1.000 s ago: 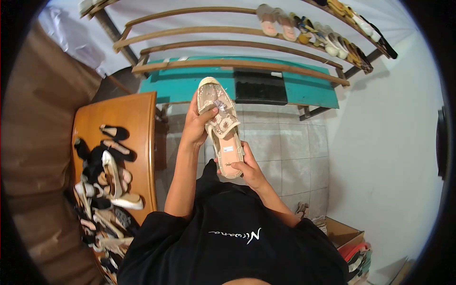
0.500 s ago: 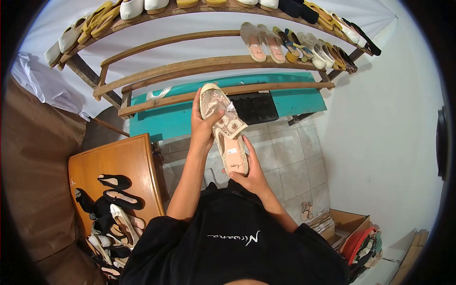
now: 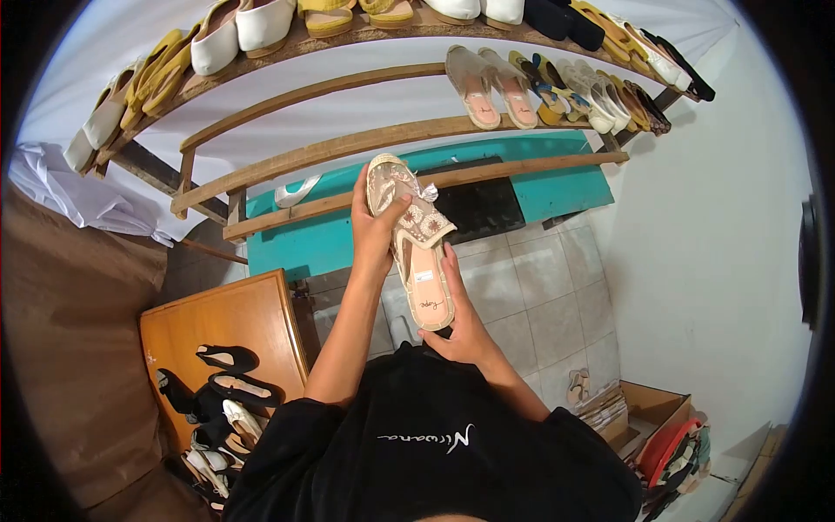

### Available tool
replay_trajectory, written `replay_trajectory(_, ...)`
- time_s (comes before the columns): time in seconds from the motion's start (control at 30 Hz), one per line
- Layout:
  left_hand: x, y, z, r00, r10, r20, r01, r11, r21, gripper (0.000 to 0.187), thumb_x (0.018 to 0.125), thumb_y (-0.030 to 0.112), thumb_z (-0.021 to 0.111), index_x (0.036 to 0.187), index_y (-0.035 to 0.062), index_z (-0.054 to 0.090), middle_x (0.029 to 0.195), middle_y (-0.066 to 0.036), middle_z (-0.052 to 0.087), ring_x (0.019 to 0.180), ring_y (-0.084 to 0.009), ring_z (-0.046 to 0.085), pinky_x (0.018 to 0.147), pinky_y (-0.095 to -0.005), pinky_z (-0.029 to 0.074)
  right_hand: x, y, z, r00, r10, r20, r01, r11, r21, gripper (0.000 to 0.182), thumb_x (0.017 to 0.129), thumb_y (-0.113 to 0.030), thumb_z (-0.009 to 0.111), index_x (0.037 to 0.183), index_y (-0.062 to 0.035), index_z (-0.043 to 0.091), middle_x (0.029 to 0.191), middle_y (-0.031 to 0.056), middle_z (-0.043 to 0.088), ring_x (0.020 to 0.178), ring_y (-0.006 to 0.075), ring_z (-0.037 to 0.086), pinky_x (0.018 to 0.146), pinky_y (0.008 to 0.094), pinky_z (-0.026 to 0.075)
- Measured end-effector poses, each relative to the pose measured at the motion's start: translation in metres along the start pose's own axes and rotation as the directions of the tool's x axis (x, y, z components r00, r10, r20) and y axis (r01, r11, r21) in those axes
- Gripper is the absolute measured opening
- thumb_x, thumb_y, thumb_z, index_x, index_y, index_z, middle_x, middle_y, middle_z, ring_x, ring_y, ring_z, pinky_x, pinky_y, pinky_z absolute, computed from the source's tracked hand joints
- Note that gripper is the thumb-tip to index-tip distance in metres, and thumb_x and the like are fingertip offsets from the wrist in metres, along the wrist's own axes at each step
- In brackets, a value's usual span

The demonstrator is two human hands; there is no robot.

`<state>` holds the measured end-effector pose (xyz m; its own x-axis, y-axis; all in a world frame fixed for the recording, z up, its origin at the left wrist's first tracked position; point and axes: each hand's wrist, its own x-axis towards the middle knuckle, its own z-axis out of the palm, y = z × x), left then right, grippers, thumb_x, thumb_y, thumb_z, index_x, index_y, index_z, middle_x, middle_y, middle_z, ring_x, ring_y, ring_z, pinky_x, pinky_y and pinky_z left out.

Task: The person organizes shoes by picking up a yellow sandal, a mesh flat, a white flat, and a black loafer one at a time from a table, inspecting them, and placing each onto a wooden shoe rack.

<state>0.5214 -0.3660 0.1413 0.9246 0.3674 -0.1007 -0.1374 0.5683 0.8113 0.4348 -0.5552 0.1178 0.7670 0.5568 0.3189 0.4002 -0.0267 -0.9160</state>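
Note:
A beige slip-on mule (image 3: 424, 226) with a sheer floral upper, a small bow and a pink insole is held up in front of my chest, toe pointing away from me. My left hand (image 3: 379, 228) grips its toe half, thumb lying across the upper. Around the heel end, my right hand (image 3: 461, 322) supports the sole from the right side and below. A small white label and dark script show on the insole. The fingers beneath the sole are mostly hidden.
Ahead stands a wooden rack (image 3: 322, 139) with several shoes on its top shelf and more at its right. A teal bench (image 3: 557, 193) is behind it. Several shoes lie on a wooden table (image 3: 217, 313) at left. A cardboard box (image 3: 648, 404) sits at lower right.
My view has shifted slightly, so the rack and table appear moved. My right thumb has come off the insole to the heel's edge; the mule stays in both hands.

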Motion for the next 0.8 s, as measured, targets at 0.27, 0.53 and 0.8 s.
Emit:
replay_trajectory(0.27, 0.090, -0.016, 0.007, 0.995, 0.079, 0.055, -0.094, 0.904, 0.416, 0.082, 0.085, 0.012, 0.080, 0.153, -0.0063, 0.038, 0.143, -0.024, 0.053, 0.136, -0.0329, 0.050, 0.112, -0.0419, 0.045, 0.051, 0.015, -0.031, 0.999, 0.047, -0.025, -0.050, 0.991, -0.120, 0.090, 0.083, -0.012, 0.080, 0.161, -0.0092, 0.036, 0.171, 0.0302, 0.002, 0.158, 0.0486, 0.008, 0.126, 0.0521, 0.019)
replay_trajectory(0.53, 0.207, -0.005, 0.030, 0.930, 0.244, 0.276, -0.360, 0.446, 0.820, 0.081, 0.077, 0.026, 0.084, 0.143, -0.0087, 0.053, 0.134, -0.026, 0.062, 0.125, -0.0400, 0.056, 0.107, -0.0451, 0.045, 0.123, 0.038, -0.079, 0.973, 0.004, -0.230, -0.070, 0.957, -0.281, 0.063, 0.077, 0.003, 0.079, 0.138, -0.0021, 0.063, 0.164, 0.0240, 0.036, 0.146, 0.0381, 0.046, 0.114, 0.0413, 0.045)
replay_trajectory(0.8, 0.305, 0.000, 0.062, 0.941, 0.102, 0.322, -0.338, 0.303, 0.891, 0.058, 0.081, 0.023, 0.079, 0.131, -0.0020, 0.064, 0.119, -0.020, 0.073, 0.109, -0.0270, 0.070, 0.097, -0.0387, 0.051, 0.201, 0.092, -0.111, 0.962, -0.185, -0.203, 0.044, 0.833, -0.551, 0.055, 0.079, 0.001, 0.079, 0.132, 0.0012, 0.065, 0.157, 0.0230, 0.045, 0.142, 0.0400, 0.048, 0.113, 0.0438, 0.047)
